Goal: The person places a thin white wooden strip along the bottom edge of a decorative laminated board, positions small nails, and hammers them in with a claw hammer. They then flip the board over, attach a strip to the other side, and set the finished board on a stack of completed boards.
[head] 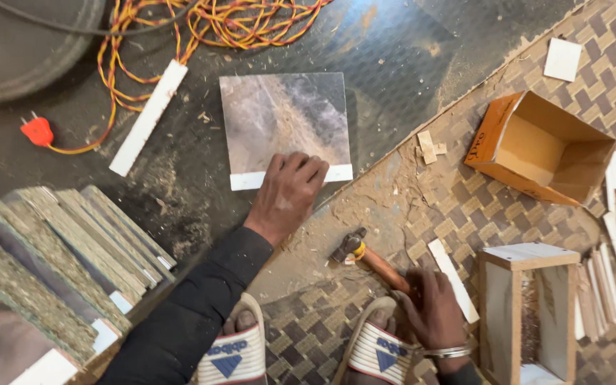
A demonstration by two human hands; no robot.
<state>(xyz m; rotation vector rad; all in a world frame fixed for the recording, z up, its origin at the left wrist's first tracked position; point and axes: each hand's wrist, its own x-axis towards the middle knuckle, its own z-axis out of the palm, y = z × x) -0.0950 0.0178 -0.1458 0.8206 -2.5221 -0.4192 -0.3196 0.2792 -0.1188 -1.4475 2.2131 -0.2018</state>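
Sawdust-strewn floor beside woven mat (536, 214) — left hand (288, 192) presses flat on square grey laminate board (283, 117); right hand (433, 306) grips wooden-handled hammer (365, 255), a strike seemingly in preparation — aim needed

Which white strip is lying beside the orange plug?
The long white strip on the dark floor, diagonal beside the orange plug; the others lie on the woven mat.

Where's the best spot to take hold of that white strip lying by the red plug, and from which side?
Grip the white strip near its middle, from above, fingers across its narrow width. It lies flat and long on the dark floor, tilted, with its long edges bare. The wires touch only its top end, so the middle is probably safest. The left hand is nearer.
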